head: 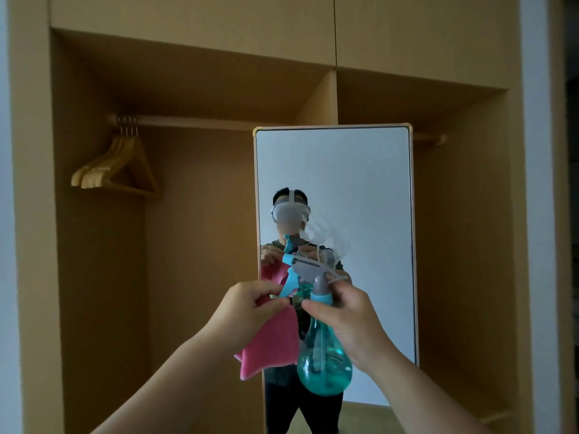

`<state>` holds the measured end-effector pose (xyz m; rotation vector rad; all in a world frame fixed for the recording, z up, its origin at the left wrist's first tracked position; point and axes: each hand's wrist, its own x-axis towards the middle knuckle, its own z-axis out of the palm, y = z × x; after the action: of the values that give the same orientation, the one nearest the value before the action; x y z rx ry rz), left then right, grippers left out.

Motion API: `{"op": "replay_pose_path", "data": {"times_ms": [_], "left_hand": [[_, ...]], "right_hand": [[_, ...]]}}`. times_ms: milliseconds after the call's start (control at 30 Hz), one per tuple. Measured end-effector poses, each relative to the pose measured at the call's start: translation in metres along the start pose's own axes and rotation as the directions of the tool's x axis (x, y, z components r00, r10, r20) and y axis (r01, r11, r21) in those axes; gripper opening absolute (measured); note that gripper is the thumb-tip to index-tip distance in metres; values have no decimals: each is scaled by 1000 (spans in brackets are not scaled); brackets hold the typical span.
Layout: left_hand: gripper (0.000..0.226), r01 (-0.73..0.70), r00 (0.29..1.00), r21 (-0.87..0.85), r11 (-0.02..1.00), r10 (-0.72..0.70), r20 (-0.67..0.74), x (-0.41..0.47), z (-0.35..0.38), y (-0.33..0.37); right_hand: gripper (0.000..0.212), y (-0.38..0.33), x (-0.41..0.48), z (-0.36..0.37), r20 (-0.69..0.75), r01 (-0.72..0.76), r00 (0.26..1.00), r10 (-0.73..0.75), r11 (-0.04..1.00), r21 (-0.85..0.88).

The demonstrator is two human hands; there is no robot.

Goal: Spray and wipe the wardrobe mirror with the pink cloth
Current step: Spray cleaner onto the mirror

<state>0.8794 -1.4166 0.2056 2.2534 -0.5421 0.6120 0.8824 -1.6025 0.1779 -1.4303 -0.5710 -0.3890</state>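
Note:
A tall framed mirror stands in the open wardrobe, straight ahead of me. A smear of spray shows on the glass near its middle. My right hand grips the neck of a teal spray bottle, held upright in front of the mirror with its nozzle toward the glass. My left hand holds the pink cloth, which hangs below it, and its fingertips touch the bottle's blue trigger. The mirror reflects a person with both hands, the cloth and the bottle.
Several wooden hangers hang on the rail in the left wardrobe bay. A vertical wooden divider stands behind the mirror's top. The right bay has its own rail end. White wall borders the wardrobe on both sides.

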Motion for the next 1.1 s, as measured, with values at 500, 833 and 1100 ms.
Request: {"op": "replay_pose_path", "data": {"times_ms": [500, 833, 1100], "left_hand": [[48, 46, 994, 285, 957, -71, 79, 10, -31, 10], [22, 28, 994, 444, 896, 22, -109, 25, -57, 3], [15, 24, 986, 448, 894, 52, -156, 23, -66, 2]], "right_hand": [[11, -44, 41, 1, -105, -104, 988, 114, 990, 92], [18, -80, 73, -3, -158, -115, 982, 107, 993, -41], [9, -86, 79, -7, -246, -72, 969, 7, 963, -259]]}}
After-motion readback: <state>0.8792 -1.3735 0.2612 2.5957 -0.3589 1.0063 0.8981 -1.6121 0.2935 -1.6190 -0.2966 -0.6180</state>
